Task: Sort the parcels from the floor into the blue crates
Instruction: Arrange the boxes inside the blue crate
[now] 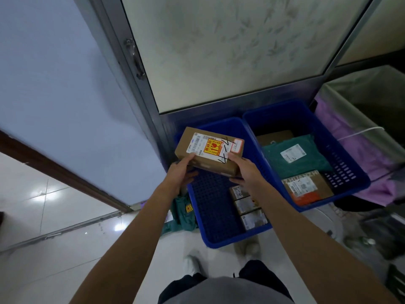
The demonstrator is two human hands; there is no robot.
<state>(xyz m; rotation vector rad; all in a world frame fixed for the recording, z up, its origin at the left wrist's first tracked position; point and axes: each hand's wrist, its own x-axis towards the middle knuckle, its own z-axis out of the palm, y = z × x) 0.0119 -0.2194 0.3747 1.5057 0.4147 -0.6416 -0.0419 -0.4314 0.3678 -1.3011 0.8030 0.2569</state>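
Boxes (pixel 247 205) lie in the crate (pixel 230 241) under our grip: left hand (pixel 182 173) and right hand (pixel 245 171) clasp a parcel (pixel 210 148) inked "4-4".

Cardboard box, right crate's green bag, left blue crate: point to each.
cardboard box (pixel 210 148), head view, top label
green bag (pixel 300 170), head view, below its label
left blue crate (pixel 215 213), head view, bare floor
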